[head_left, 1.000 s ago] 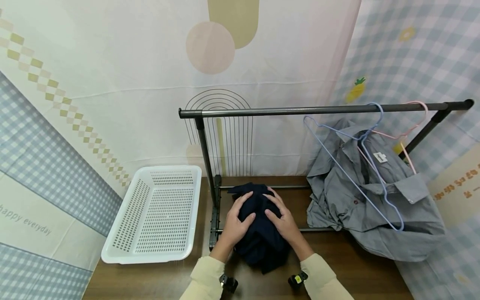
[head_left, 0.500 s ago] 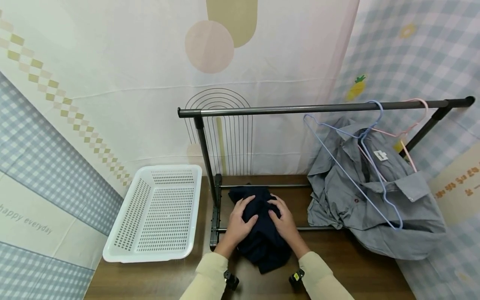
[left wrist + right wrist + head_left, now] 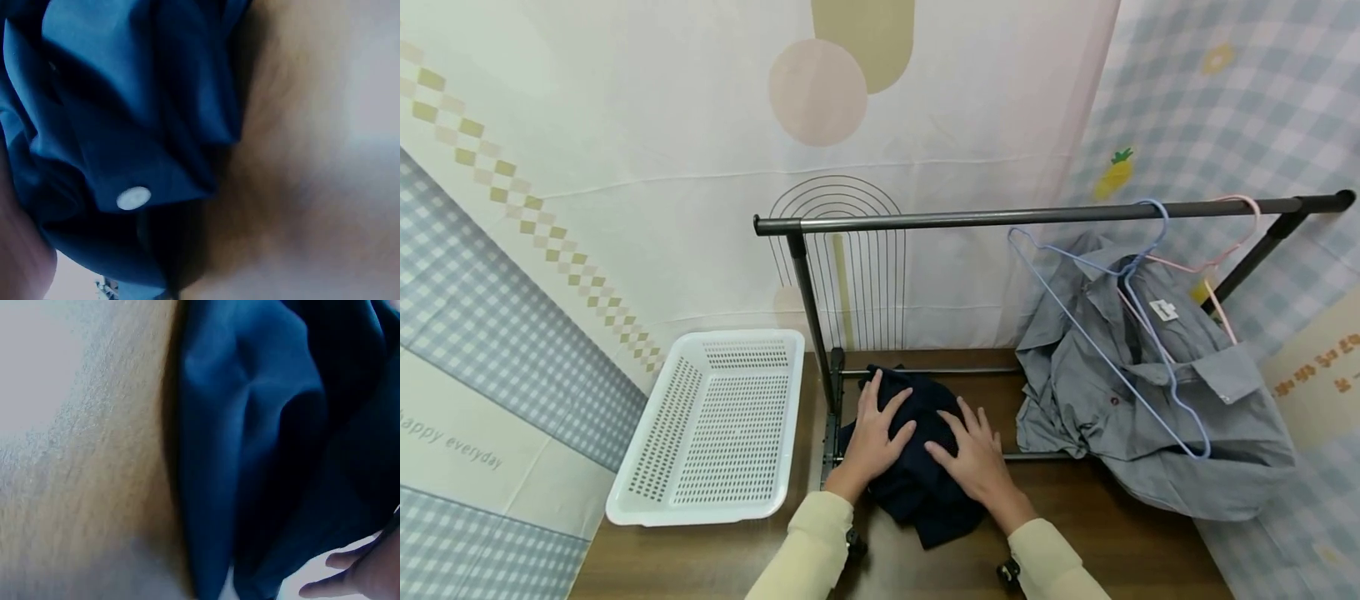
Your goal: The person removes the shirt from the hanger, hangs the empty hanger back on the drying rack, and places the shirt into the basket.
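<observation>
On the desk (image 3: 1097, 533), head view: dark navy garment (image 3: 917, 467) bunched at the foot of the clothes rack (image 3: 1000, 220), between white basket (image 3: 715, 425) and grey shirt (image 3: 1142, 400) on a blue hanger (image 3: 1105, 350). Left hand (image 3: 874, 435) and right hand (image 3: 973, 457) flat on the cloth, fingers straight and spread, gripping nothing. Best pressed evenly, palms outward from the middle, clear of the rack's lower bar.

Left wrist view: blue folds (image 3: 119, 131) with one white button (image 3: 133, 198), wood beside; fingers not discernible.

Right wrist view: deep creases (image 3: 275, 444) over wood; fingertips (image 3: 340, 575) at lower right, straight.
</observation>
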The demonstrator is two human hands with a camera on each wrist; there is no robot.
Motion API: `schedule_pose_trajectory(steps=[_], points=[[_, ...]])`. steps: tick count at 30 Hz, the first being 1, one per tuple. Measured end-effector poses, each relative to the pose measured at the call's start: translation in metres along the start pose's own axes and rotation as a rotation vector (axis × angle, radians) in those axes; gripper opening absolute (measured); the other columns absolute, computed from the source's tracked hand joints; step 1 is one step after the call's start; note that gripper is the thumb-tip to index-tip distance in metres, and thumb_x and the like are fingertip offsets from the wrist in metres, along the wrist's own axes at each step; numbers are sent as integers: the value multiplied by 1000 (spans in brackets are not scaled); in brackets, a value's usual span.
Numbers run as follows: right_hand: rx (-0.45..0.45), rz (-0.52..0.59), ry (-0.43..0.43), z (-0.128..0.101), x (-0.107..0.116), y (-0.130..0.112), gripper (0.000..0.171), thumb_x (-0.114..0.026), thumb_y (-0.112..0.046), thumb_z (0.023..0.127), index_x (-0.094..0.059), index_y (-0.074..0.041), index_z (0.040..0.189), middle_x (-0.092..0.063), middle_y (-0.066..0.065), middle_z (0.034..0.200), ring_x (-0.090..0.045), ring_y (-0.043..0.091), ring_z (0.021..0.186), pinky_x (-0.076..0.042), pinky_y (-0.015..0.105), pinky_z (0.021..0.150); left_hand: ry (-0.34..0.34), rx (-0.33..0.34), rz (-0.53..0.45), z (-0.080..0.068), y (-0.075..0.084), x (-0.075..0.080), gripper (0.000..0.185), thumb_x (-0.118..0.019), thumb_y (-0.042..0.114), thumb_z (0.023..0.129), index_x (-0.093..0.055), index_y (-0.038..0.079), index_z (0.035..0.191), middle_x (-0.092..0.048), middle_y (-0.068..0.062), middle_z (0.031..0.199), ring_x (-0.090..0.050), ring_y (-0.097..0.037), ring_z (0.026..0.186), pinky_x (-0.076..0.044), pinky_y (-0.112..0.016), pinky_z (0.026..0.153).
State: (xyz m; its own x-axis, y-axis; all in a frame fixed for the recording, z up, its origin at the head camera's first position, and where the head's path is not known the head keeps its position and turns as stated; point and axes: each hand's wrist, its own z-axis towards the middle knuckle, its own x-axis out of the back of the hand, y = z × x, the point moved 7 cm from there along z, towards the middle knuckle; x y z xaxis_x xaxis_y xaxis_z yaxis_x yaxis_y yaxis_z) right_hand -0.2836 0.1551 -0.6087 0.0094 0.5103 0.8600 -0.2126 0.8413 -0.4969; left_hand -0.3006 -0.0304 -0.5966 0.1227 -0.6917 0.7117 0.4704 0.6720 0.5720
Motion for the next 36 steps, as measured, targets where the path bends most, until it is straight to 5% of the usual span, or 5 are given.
schedule_pose_trajectory(steps=[5, 10, 20, 25, 36], points=[[-43, -61, -89, -3, -11, -9, 96, -62, -80, 84, -46, -18, 156, -19, 18, 171, -21, 58, 152, -27, 87, 104, -92, -40, 30, 15, -7, -2, 55, -46, 46, 108, -37, 33, 161, -8, -9, 175, -8, -55, 156, -19, -77, 118], [1, 6, -106, -4, -24, 0, 86, -73, -61, 89, -44, -17, 157, -19, 19, 171, -26, 57, 150, -28, 86, 104, -231, -54, 71, 24, -16, -11, 59, -41, 56, 107, -33, 38, 162, -9, -4, 175, 1, -45, 159, -12, -75, 120], [305, 151, 105, -8, -20, 22, 74, -81, -16, 91, -46, -21, 156, -39, 14, 163, -60, 35, 130, -57, 50, 96, -351, 48, 65, 18, -43, -34, 63, -38, 66, 104, -39, 37, 159, -33, -10, 168, -9, -43, 160, -11, -74, 121], [385, 139, 169, -9, -18, 21, 79, -75, -7, 93, -39, -22, 161, -35, 18, 165, -70, 29, 109, -59, 36, 76, -320, 119, -114, 13, -44, -40, 58, -43, 55, 107, -40, 31, 160, -41, -14, 163, -22, -50, 155, -19, -75, 119], [148, 427, 132, 11, -19, 24, 67, -49, 4, 101, -39, -22, 161, -34, 14, 167, -44, 35, 147, -42, 59, 112, -136, 200, -387, 8, -35, -39, 54, -48, 41, 110, -35, 35, 162, -44, -8, 162, -47, -36, 145, -40, -62, 114]])
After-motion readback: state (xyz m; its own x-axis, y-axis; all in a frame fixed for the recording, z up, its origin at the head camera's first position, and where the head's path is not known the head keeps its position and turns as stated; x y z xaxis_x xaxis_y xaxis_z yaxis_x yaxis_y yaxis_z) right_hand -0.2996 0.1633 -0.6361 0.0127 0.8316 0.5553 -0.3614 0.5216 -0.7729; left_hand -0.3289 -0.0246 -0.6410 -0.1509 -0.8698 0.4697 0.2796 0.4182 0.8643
